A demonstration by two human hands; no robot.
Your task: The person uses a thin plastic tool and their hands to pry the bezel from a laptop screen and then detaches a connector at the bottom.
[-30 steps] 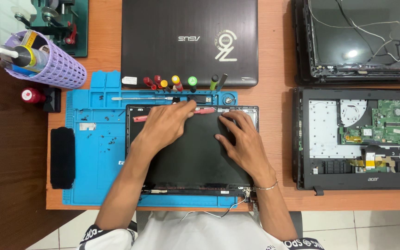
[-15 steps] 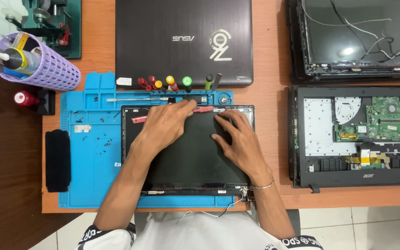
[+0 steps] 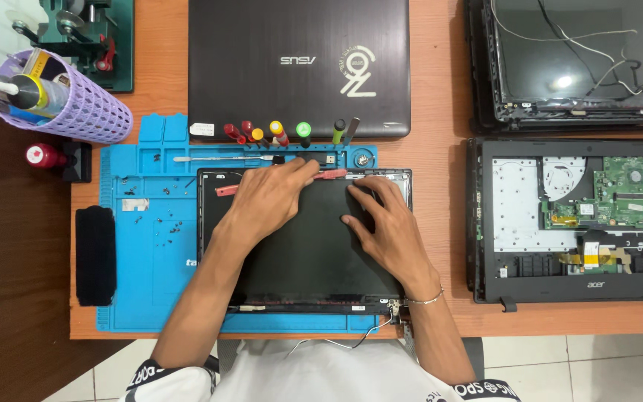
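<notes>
While your left hand (image 3: 266,197) pinches the red tool (image 3: 330,174) at the screen panel's (image 3: 306,253) top edge, your right hand (image 3: 381,223), fingers spread, steadies it; next, pry gently along that edge.

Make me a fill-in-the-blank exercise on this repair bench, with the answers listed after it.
1. Both hands rest on a dark laptop screen panel that lies on a ___ work mat.
2. The left hand holds a ___-handled tool at the panel's top edge.
3. The basket of tools at the far left is ___.
4. The right hand wears a bracelet on its ___.

Answers: blue; red; purple; wrist
</notes>
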